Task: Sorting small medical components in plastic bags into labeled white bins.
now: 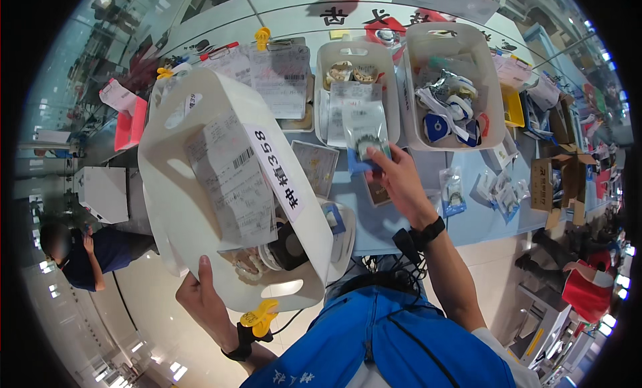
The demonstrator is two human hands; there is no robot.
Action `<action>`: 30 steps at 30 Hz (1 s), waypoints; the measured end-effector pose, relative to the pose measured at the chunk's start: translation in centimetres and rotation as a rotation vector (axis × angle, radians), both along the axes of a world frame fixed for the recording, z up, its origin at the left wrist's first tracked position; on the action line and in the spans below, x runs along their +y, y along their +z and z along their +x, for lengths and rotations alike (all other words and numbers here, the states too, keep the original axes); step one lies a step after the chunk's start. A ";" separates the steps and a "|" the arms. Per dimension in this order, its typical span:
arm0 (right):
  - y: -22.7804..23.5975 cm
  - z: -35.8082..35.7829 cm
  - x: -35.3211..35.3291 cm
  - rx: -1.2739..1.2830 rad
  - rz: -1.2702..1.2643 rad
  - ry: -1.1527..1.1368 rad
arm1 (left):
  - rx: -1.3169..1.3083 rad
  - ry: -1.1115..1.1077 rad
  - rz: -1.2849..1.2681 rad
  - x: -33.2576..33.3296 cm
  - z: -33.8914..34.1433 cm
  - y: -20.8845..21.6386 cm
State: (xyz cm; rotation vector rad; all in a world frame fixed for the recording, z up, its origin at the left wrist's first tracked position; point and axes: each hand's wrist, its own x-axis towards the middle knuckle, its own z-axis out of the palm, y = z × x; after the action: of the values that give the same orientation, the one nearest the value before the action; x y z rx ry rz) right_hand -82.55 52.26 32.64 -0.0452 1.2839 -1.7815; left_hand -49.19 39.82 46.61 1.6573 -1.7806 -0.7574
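My left hand (202, 302) grips the near left rim of a large white plastic bin (164, 194), thumb on the edge. The bin is tilted; inside lie printed paper slips (231, 180), a tooth model (249, 264) and a dark round piece (291, 247). A yellow clip (259, 318) hangs at its near end. Between the fingers of my right hand (404, 184) is a clear plastic bag (366, 124) with a blue edge and a small dark-and-pale item inside. It is over the near end of a smaller white bin (392, 93), which contains paper and plaster dental casts (340, 71).
Another white bin (492, 87), at the right, contains bags and blue-and-white round items. Bagged pieces (501, 190) and an open cardboard box (558, 184) lie farther right on the blue table (428, 234). Papers (281, 80) stand behind. Another person (90, 254) is at the far left.
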 end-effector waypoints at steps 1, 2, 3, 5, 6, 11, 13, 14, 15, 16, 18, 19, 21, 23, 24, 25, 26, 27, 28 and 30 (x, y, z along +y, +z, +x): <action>0.3 0.5 -0.3 -0.015 -0.043 -0.045 | -0.001 0.007 0.000 0.1 0.2 0.4; 0.2 0.4 -0.3 -0.022 -0.037 -0.038 | -0.008 0.013 0.007 0.0 0.5 0.3; -0.1 0.0 0.2 -0.003 0.064 0.088 | 0.007 0.023 0.006 -0.1 1.0 -0.1; -1.0 -1.1 1.2 0.058 0.304 0.331 | -0.001 0.018 0.006 -0.7 1.5 -0.3; -1.9 -1.3 1.5 0.064 0.304 0.335 | 0.003 0.023 0.005 -0.9 1.9 -0.5; -4.9 -1.4 -1.1 -0.241 0.119 0.126 | 0.050 0.061 0.026 -1.0 3.6 -1.7; -6.8 -3.0 -2.1 -0.248 0.133 0.064 | 0.061 0.056 -0.006 -1.6 2.9 -2.4; -7.7 -3.0 -2.3 -0.259 0.144 0.013 | 0.066 0.061 -0.044 -1.6 3.4 -2.4; -7.8 -3.0 -2.4 -0.278 0.158 0.025 | 0.040 0.057 -0.019 -1.8 4.0 -2.3; -7.2 -3.3 -2.9 -0.301 0.125 -0.010 | 0.025 0.069 -0.013 -2.0 4.5 -2.3; -6.4 -4.1 -2.3 -0.334 0.106 -0.037 | 0.082 0.102 0.027 -2.2 4.9 -2.1; -6.2 -5.0 -1.8 -0.338 0.104 -0.028 | 0.075 0.135 0.029 -2.4 4.8 -2.3; -5.7 -5.3 -0.7 -0.306 0.083 -0.017 | 0.089 0.155 0.019 -3.3 5.0 -3.4; -4.3 -4.1 0.2 -0.254 0.091 0.010 | 0.109 0.179 0.003 -3.5 5.5 -3.7; -3.3 -3.3 0.6 -0.199 0.092 0.036 | 0.101 0.202 -0.010 -3.5 5.8 -3.4; -2.5 -2.6 1.5 -0.197 0.094 0.033 | 0.094 0.217 -0.014 -3.6 5.7 -3.3; -1.8 -1.8 2.3 -0.194 0.085 0.013 | 0.094 0.217 -0.015 -3.7 5.6 -3.2; -1.1 -0.9 3.1 -0.192 0.075 -0.005 | 0.097 0.222 -0.009 -3.8 5.4 -2.9; -0.4 0.0 4.1 -0.190 0.068 0.001 | 0.103 0.230 -0.007 -3.8 5.3 -2.7; 0.8 0.9 6.6 -0.152 0.137 0.052 | 0.132 0.212 -0.024 -4.0 4.9 -3.0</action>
State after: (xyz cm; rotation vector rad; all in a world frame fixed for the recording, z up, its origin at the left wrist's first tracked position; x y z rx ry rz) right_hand -81.63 58.82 33.41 0.1306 1.2797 -1.6168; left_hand -44.26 35.78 43.58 1.7059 -1.4909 -0.7279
